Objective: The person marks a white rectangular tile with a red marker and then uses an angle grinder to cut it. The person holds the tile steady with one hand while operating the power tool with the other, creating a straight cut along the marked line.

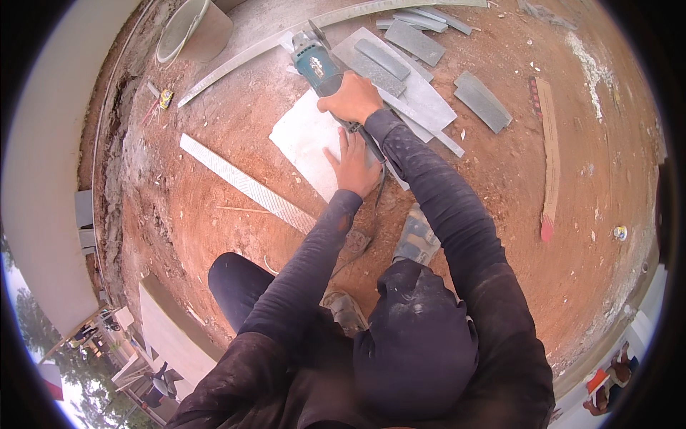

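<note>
My right hand (354,99) is closed around the body of a teal angle grinder (319,69). The grinder's head and disc point away from me, over the far edge of a pale tile (304,139) on the ground. Whether the disc touches the tile cannot be made out. My left hand (357,170) lies flat on the same tile, fingers stretched, just nearer to me than the grinder's rear end. From that end a dark power cord (377,196) trails down toward my feet. Part of the tile is hidden beneath my hands and right forearm.
Grey cut tile pieces (414,43) and another piece (483,101) lie at the far right. A ribbed tile strip (246,182) rests at left. A bucket (214,32), a long pale strip (243,66), a wooden strip (549,154) and a small can (619,232) sit on reddish dirt.
</note>
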`<state>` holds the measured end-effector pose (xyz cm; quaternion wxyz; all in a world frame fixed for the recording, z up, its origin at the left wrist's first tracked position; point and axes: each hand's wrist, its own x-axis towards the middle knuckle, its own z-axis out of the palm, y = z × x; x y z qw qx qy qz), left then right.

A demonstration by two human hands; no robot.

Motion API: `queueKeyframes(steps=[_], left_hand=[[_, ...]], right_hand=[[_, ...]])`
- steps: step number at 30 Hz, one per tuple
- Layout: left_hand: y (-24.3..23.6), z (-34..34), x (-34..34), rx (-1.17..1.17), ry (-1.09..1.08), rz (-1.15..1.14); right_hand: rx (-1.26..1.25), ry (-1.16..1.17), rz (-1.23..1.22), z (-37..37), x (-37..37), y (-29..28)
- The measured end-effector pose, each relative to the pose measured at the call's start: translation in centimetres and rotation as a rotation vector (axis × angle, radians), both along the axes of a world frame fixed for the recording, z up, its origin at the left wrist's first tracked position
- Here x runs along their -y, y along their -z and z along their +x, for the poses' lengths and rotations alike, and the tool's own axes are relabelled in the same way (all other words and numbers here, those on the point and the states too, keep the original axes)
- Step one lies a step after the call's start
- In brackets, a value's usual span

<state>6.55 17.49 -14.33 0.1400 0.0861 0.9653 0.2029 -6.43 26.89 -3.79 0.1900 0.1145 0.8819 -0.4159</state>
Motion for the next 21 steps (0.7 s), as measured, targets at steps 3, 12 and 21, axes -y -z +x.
queueKeyframes(steps=[3,12,21], left_hand=[[0.2,0.1,0.3,-0.024,0.032,0.025],[0.6,0.0,0.6,-0.069,0.040,0.085],[0.1,-0.3,1.5,-0.051,0.089,0.064]], right_hand=[[0.016,-0.003,0.021,-1.7,1.8,0.9],[0.019,-0.031,0.018,-3.0,3.2,2.3],[0.030,-0.047,0.038,-3.1,3.7,2.7]])
